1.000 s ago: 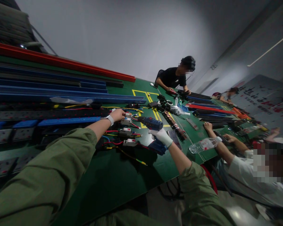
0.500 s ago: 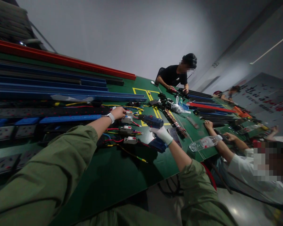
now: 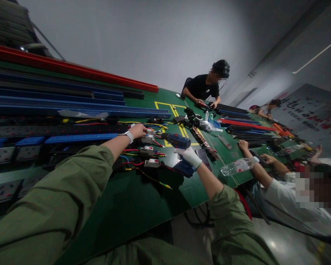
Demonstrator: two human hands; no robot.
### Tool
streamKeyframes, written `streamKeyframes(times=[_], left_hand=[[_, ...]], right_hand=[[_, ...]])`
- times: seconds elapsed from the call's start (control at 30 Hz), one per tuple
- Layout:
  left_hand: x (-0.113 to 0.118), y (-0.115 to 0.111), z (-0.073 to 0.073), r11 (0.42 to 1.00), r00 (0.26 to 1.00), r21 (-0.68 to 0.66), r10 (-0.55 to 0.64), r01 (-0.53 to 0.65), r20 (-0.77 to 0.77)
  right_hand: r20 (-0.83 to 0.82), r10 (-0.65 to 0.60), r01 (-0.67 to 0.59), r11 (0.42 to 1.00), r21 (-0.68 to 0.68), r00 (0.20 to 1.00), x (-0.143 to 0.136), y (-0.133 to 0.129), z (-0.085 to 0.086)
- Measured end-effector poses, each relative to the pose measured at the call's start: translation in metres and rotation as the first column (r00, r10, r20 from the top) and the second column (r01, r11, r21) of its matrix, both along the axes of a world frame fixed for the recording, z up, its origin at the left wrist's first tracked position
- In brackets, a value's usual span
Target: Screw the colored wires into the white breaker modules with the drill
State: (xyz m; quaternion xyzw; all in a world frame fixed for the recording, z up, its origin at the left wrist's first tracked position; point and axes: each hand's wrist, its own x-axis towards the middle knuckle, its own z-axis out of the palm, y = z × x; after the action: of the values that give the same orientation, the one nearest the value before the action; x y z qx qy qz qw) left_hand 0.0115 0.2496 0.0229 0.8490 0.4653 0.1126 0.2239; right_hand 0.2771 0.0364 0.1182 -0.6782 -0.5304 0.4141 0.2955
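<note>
My right hand [image 3: 191, 157], in a white glove, is wrapped round the handle of a blue cordless drill [image 3: 178, 141]. The drill's chuck points left, towards the small grey-white circuit breakers. Bare, with a white band at the wrist, my left hand [image 3: 138, 131] has its fingers closed at the farthest circuit breaker [image 3: 150, 131]; part of that breaker is hidden by the hand. Another breaker [image 3: 148, 139] lies just below it. Nearer to me are two more, a middle breaker [image 3: 147, 151] and a front breaker [image 3: 152, 163], with red, blue and yellow-green wires attached.
Long socket strips [image 3: 79, 140] and blue rails [image 3: 105, 110] fill the left of the green table [image 3: 143, 200]. A plastic bottle [image 3: 238, 166], a phone [image 3: 203, 158] and copper strips [image 3: 200, 138] lie to the right. Co-workers sit at the far side and right.
Almost nothing differs. My view has shifted very slightly, while both hands, the drill and the breakers keep their places. The co-worker opposite has moved their hands a little.
</note>
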Motion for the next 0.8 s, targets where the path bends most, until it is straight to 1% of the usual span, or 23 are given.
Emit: streamKeyframes(times=[0.13, 0.37, 0.8], left_hand=[[0.0000, -0.0017, 0.0032, 1.000, 1.000, 0.004, -0.009, 0.010, -0.010], [0.0004, -0.0064, 0.0085, 1.000, 1.000, 0.008, 0.007, -0.007, -0.019], [0.0013, -0.0055, 0.0056, 1.000, 1.000, -0.001, 0.009, -0.009, -0.007]], right_hand=[[-0.011, -0.021, 0.020, 1.000, -0.004, 1.000, -0.0008, -0.0007, -0.0021], [-0.019, -0.038, 0.038, 0.999, -0.012, 0.999, -0.0034, -0.0014, 0.0005], [-0.032, -0.032, 0.031, 0.999, -0.025, 0.999, -0.0063, -0.0044, 0.0050]])
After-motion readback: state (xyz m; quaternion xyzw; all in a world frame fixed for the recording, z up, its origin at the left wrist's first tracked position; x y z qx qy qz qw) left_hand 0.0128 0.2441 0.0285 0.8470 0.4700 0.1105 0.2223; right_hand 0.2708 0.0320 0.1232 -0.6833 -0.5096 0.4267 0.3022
